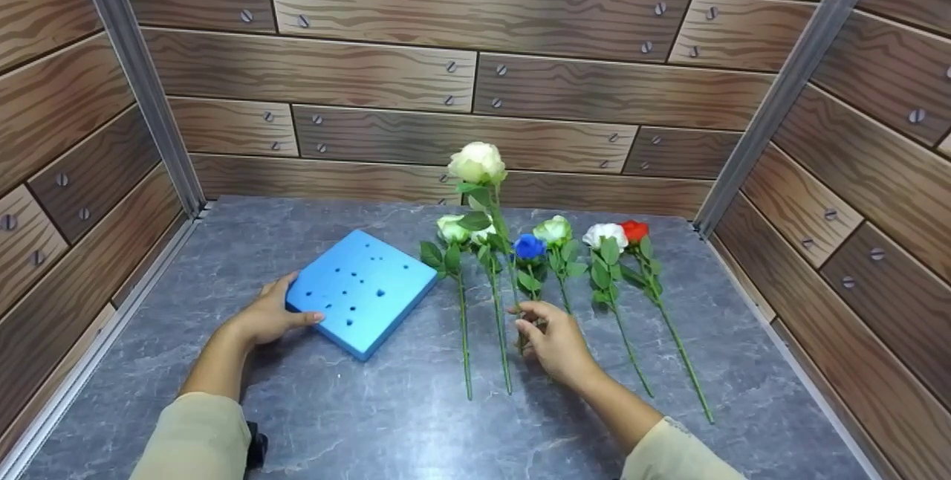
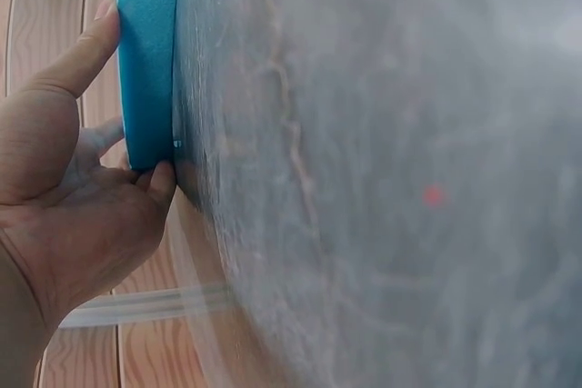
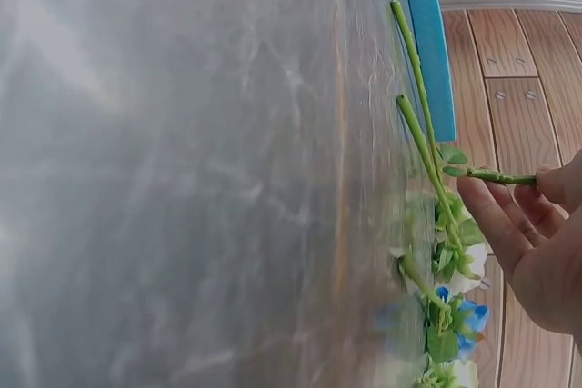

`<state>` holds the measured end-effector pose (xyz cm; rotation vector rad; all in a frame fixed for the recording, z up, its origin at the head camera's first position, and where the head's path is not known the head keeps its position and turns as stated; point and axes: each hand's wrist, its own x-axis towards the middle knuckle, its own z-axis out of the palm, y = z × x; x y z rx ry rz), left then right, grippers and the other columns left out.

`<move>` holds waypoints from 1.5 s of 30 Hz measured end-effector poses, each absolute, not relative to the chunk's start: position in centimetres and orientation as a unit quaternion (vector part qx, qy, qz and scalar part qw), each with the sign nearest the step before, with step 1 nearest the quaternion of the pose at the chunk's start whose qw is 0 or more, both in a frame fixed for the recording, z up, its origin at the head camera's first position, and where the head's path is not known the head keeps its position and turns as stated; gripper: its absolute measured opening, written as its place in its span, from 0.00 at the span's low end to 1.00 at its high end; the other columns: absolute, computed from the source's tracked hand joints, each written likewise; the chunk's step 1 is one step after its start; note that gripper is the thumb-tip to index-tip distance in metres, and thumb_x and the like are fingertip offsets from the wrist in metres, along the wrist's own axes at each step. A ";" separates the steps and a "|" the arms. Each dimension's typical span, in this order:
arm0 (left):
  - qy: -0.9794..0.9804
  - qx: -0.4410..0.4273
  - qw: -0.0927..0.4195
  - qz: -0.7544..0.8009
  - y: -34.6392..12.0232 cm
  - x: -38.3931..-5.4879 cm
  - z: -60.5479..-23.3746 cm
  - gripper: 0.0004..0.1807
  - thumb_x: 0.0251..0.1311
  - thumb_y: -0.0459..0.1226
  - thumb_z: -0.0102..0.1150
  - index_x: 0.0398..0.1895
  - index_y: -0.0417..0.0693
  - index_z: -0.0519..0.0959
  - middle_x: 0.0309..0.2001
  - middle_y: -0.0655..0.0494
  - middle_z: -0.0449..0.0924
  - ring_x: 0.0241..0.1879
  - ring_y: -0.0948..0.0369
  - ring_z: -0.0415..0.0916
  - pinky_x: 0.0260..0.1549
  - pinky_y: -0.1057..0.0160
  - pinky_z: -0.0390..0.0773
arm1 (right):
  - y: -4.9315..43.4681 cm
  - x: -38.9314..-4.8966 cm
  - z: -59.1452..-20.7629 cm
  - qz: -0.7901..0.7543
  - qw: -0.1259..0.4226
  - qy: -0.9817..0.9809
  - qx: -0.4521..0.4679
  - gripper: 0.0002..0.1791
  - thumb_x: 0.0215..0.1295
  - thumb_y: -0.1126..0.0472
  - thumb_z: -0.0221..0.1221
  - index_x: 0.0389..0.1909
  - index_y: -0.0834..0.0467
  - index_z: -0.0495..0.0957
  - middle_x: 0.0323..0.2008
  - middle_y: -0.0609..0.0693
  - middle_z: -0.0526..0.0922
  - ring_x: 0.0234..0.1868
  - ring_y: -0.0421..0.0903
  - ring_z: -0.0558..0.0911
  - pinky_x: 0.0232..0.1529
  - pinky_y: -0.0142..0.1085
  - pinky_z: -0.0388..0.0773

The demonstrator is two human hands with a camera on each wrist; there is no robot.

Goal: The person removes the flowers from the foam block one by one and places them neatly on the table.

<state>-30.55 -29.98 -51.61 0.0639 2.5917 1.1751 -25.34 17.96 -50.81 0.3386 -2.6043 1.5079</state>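
Observation:
My left hand (image 1: 266,315) grips the left corner of a blue foam block (image 1: 365,300) dotted with small holes, its thumb lying over the top. In the left wrist view, fingers press near the bottom edge of the block (image 2: 150,52). Between thumb and fingertips, my right hand (image 1: 557,345) pinches the stem of a cream-white artificial rose (image 1: 478,164). This bloom stands raised above the other flowers, tilted slightly left. The right wrist view shows the lower end of its green stem (image 3: 500,176) poking out past the fingers.
More artificial roses lie in a row on the grey marbled table (image 1: 356,420): pale green-white ones (image 1: 452,229), a blue one (image 1: 529,246), a white one (image 1: 605,236) and a red one (image 1: 634,230). Wood-patterned walls (image 1: 475,19) enclose the back and sides.

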 end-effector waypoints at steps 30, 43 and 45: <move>0.899 0.020 0.147 0.412 -29.9 -30.5 -51.6 0.68 0.68 0.59 0.71 0.89 0.39 0.34 0.86 0.23 0.31 0.84 0.23 0.33 0.81 0.23 0.45 | 24.8 -24.4 -50.9 0.493 0.030 -0.867 0.059 0.14 0.77 0.70 0.61 0.58 0.66 0.86 0.51 0.67 0.86 0.36 0.46 0.89 0.34 0.37 0.92; 0.902 0.025 0.145 0.405 -30.0 -30.3 -51.5 0.67 0.69 0.58 0.70 0.89 0.38 0.34 0.86 0.23 0.31 0.84 0.23 0.34 0.81 0.23 0.44 | 28.0 -23.4 -51.4 0.490 0.022 -0.871 0.029 0.13 0.78 0.70 0.60 0.58 0.67 0.85 0.48 0.67 0.87 0.40 0.52 0.92 0.37 0.37 0.93; 0.903 0.025 0.144 0.405 -30.0 -30.3 -51.5 0.67 0.69 0.58 0.71 0.89 0.38 0.34 0.86 0.23 0.31 0.84 0.23 0.34 0.81 0.23 0.44 | 28.3 -23.3 -51.4 0.492 0.025 -0.870 0.024 0.13 0.78 0.70 0.61 0.58 0.67 0.86 0.48 0.67 0.87 0.40 0.52 0.92 0.36 0.38 0.93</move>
